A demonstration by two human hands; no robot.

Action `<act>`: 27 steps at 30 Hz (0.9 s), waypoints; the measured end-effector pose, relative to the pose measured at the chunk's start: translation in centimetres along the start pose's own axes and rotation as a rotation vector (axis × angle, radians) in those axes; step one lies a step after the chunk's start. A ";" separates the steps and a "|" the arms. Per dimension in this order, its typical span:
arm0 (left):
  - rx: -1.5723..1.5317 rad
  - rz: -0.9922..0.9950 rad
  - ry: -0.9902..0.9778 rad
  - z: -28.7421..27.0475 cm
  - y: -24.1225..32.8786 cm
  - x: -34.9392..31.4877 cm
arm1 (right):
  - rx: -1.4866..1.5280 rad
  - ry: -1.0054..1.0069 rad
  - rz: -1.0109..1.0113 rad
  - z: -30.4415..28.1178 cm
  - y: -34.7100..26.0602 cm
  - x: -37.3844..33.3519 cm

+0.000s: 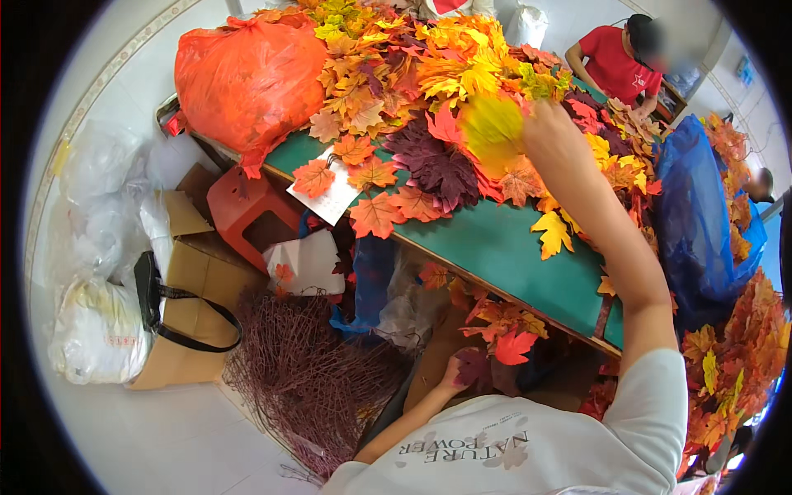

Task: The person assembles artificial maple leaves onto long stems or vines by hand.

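Above the green table point(520, 247), the right hand point(551, 132) is pinching a yellow-green leaf point(492, 132) over the heaped leaves point(462, 58). Below that table's edge, the left hand point(451, 378) is gripping a dark maroon leaf point(473, 367).

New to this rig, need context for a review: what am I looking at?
No machine here: just a person's two bare hands. The single picture comes from the left of two fisheye cameras worn on the head, looking down, so straight edges bend toward the rim. On the green table lie heaps of artificial-looking leaves, plus an orange bag. The right hand, raised over the table, appears to hold a yellow-green leaf, blurred. The left hand is below the table edge, at a dark red leaf; its grip is unclear.
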State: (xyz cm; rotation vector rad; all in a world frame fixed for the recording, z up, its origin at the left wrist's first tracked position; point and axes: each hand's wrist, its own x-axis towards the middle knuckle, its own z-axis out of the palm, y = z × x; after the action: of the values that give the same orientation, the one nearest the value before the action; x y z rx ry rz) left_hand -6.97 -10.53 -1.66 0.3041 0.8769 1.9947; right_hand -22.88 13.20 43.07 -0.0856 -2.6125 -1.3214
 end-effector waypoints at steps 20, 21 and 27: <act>-0.374 -0.390 -0.115 15.5 16.2 -2.1 | 0.826 0.293 0.549 8.4 0.8 -20.8; -0.340 -0.355 -0.098 16.2 16.2 -2.7 | 0.968 0.428 0.498 7.7 1.2 -20.8; -0.261 -0.357 0.067 17.1 13.9 -1.7 | 1.507 0.301 1.186 8.1 1.2 -23.6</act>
State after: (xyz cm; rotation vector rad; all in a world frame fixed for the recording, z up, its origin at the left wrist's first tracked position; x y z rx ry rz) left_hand -6.12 -8.75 20.36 -0.0652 0.6490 1.7644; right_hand -0.96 21.45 34.28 -0.8484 -1.9065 0.9149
